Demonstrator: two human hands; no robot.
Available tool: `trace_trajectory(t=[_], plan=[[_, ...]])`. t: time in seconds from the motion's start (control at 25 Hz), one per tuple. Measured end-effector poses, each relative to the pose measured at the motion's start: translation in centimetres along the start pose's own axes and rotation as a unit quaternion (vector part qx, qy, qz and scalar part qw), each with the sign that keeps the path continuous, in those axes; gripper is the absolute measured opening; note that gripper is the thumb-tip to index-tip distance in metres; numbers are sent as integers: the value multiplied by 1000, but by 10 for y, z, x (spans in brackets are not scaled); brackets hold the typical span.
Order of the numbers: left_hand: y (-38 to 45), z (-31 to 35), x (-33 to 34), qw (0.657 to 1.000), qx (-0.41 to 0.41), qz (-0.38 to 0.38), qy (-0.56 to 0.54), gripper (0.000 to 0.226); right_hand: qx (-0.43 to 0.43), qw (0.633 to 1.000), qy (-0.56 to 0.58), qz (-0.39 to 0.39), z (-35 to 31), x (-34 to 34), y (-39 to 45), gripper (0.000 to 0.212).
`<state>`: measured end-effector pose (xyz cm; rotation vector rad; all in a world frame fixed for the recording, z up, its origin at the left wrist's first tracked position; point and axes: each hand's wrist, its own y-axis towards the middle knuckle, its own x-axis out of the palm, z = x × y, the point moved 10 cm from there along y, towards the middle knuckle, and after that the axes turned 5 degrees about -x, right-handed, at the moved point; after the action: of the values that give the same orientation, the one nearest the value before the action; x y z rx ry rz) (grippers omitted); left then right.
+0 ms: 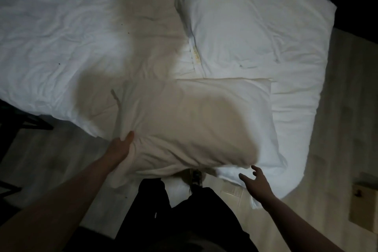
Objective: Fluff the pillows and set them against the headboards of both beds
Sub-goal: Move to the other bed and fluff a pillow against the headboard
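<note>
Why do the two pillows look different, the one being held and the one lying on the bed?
The near pillow is gripped at its left end by the left hand and hangs past the bed's edge; the far pillow lies flat on the bed, untouched. The near pillow sits in yellowish shadow and looks bunched where it is gripped; the far pillow looks whiter and smoother. The open right hand reaches for the near pillow only. Both are white and puffy.

Open floor [51,159] left; second pillow [255,32] crowds behind
</note>
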<state>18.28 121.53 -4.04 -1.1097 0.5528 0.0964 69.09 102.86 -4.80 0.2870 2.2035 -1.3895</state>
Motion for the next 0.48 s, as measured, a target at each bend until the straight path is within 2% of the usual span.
trace_trajectory(t=[0.12, 0.2, 0.24, 0.32, 0.4, 0.48], plan=[[-33, 20, -9, 999, 5, 10, -40, 82, -26, 999, 7, 18, 2, -32, 5, 100], [-56, 26, -10, 997, -7, 6, -73, 78, -110, 990, -75, 57, -12, -55, 5, 118], [-67, 31, -9, 996, -3, 6, -93, 73, -173, 972, -140, 75, -25, -62, 3, 124], [-93, 43, -8, 991, 15, -3, -130, 61, -295, 914, -256, 109, -50, -73, -1, 128], [-115, 53, -12, 989, 25, 0, -145, 61, -346, 871, -317, 142, -72, -85, 2, 121], [-132, 55, -16, 986, 20, 6, -164, 64, -381, 843, -333, 181, -100, -98, 6, 92]])
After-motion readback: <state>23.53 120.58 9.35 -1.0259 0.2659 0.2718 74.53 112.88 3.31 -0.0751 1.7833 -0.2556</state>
